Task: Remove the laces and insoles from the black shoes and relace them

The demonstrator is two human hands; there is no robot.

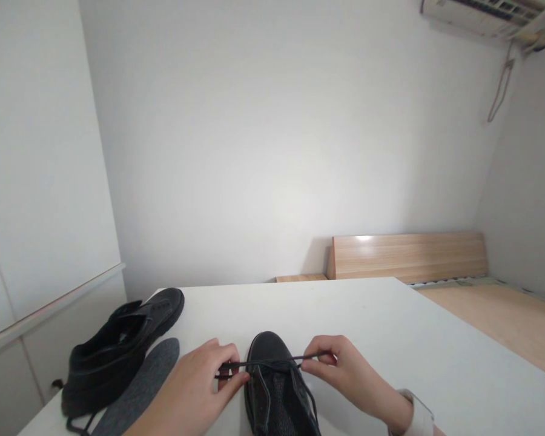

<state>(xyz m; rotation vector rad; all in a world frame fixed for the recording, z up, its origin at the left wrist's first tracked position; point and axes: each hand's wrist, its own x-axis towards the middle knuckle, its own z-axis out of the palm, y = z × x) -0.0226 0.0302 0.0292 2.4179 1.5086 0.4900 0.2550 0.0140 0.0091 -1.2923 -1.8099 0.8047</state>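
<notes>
A black shoe (269,347) rests on the white table in front of me, toe pointing away, its front opening spread. Across it, near the toe, runs a black shoelace (272,363), stretched nearly straight between my hands. My left hand (209,380) pinches the lace just left of the shoe, with two strands showing at the fingers. On the other side, my right hand (338,370) grips the lace between thumb and forefinger. A loose strand hangs down the shoe's right side. The heel is cut off by the lower frame edge.
Another black shoe (113,357) lies on the table's left, with a grey insole (157,372) beside it. The white table (345,309) ends at a far edge by the wall. To the right is a bed with a wooden headboard (409,257).
</notes>
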